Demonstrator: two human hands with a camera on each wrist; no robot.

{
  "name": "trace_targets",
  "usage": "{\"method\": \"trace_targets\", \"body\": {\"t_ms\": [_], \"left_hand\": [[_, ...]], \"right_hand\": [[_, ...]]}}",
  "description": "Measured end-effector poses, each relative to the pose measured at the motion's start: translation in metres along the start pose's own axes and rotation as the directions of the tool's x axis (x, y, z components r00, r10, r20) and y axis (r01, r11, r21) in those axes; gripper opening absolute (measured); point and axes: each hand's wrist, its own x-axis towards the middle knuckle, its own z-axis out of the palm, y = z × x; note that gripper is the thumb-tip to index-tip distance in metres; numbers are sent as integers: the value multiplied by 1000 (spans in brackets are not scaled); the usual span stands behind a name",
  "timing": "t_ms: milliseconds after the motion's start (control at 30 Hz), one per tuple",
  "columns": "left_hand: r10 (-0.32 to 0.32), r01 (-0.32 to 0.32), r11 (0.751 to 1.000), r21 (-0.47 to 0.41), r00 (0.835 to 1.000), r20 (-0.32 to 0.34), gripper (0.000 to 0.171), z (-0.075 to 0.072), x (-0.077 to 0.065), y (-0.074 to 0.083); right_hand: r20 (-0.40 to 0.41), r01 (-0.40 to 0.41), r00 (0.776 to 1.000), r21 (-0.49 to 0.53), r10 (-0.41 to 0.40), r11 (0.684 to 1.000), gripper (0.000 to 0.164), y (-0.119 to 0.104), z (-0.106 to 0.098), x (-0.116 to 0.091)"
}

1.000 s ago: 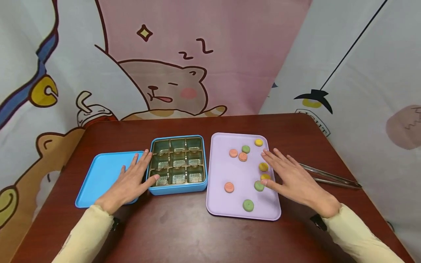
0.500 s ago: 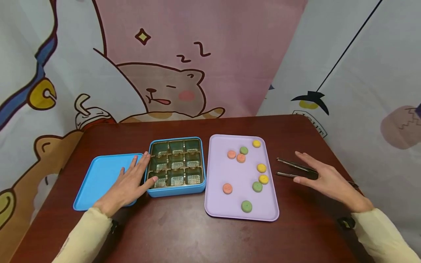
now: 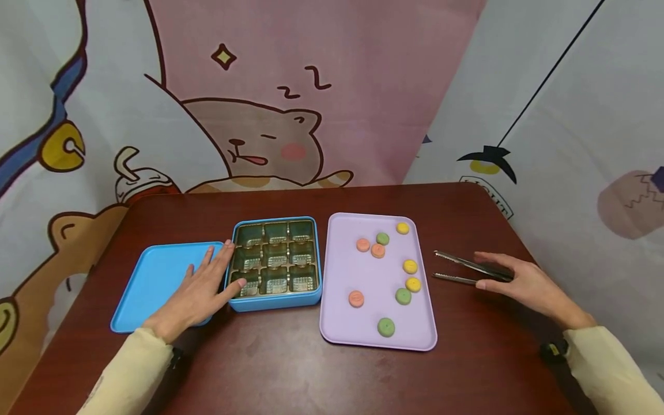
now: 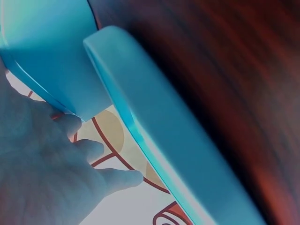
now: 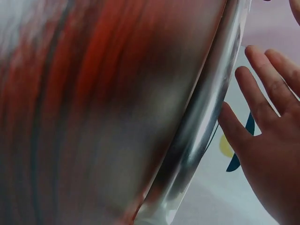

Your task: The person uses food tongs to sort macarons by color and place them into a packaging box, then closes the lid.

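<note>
In the head view, my left hand [image 3: 194, 291] lies with spread fingers at the left side of the blue box [image 3: 282, 302], thumb over its front left corner. A tray insert [image 3: 274, 255] divided into square compartments sits in the box, with nothing in them. Below that hand is a flat blue lid [image 3: 155, 285]. My right hand [image 3: 534, 286] hovers over the metal tongs [image 3: 456, 279], which lie spread on the table, thumb on the near side and fingers on the far side. In the right wrist view its fingers [image 5: 267, 93] extend beside the shiny tongs [image 5: 197, 117].
A lilac tray [image 3: 344, 271] stands between the box and the tongs. Small round pieces lie scattered on it: yellow [image 3: 410, 266], green [image 3: 386, 327] and orange [image 3: 356, 298]. All rest on a dark brown table [image 3: 270, 369]; a printed curtain [image 3: 378, 86] hangs behind.
My right hand has moved right from over the lilac tray to the tongs, then come lower over them. My left hand has stayed by the box.
</note>
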Motion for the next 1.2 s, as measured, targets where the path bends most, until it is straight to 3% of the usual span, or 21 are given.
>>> {"method": "trace_targets", "body": {"t_ms": [333,633,833,1033,1200], "left_hand": [[-15,15,1000,6,1000,13,91,5,-6,-1],[-11,11,1000,11,1000,-4,90,8,-6,-1],[-16,16,1000,13,1000,-10,89,9,-5,-1],[-18,19,1000,20,1000,-15,90,5,1,0],[-25,25,1000,18,1000,-11,90,3,2,-1]], "right_hand": [[37,28,999,-57,-26,998,72,15,13,-1],[12,105,994,-138,-104,985,61,18,11,2],[18,110,994,-161,-109,981,52,17,9,4],[-60,121,990,-104,-128,987,41,6,1,4],[-101,168,979,-97,-177,981,41,-18,-3,-1]]}}
